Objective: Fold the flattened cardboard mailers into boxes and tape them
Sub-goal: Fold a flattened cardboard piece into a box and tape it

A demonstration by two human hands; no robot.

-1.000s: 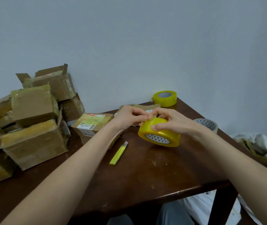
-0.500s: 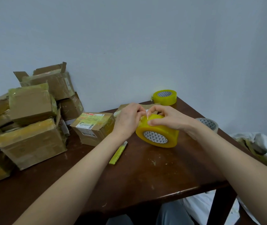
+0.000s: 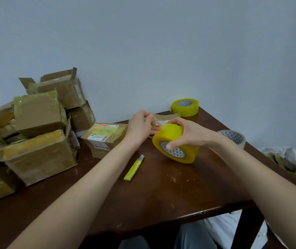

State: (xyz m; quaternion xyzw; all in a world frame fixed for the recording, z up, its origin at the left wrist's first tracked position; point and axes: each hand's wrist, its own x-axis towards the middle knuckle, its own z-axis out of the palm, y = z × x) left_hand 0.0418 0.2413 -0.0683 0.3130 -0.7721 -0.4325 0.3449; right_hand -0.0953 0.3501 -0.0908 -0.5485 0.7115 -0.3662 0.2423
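Cardboard boxes (image 3: 35,132), wrapped in yellowish tape, are sitting stacked at the left end of the dark wooden table (image 3: 161,194), against the wall. Just beside the stack, a smaller labelled box (image 3: 106,139) is lying with its printed label facing up. A yellow utility knife (image 3: 133,168) is lying near the table's middle, between the two forearms and apart from the labelled box. The left hand (image 3: 141,125) is hovering beyond the knife with its fingers curled. It is apparently pinching the tape end (image 3: 159,126), though the clear strip is hard to make out against the fingers. The yellow tape roll (image 3: 175,143) is sitting tilted immediately right of that hand, its patterned core facing the camera. The right hand (image 3: 188,133) is gripping the roll, with fingers wrapping over the top and the thumb pressing on the core. A flattened cardboard mailer (image 3: 167,116) is lying on the table behind both hands, partly hidden by them. A second yellow roll (image 3: 185,107) is standing at the far edge by the wall. A paler roll (image 3: 233,137) is resting at the right edge behind the right wrist. A white bag (image 3: 287,159) is lying beyond the table on the right.
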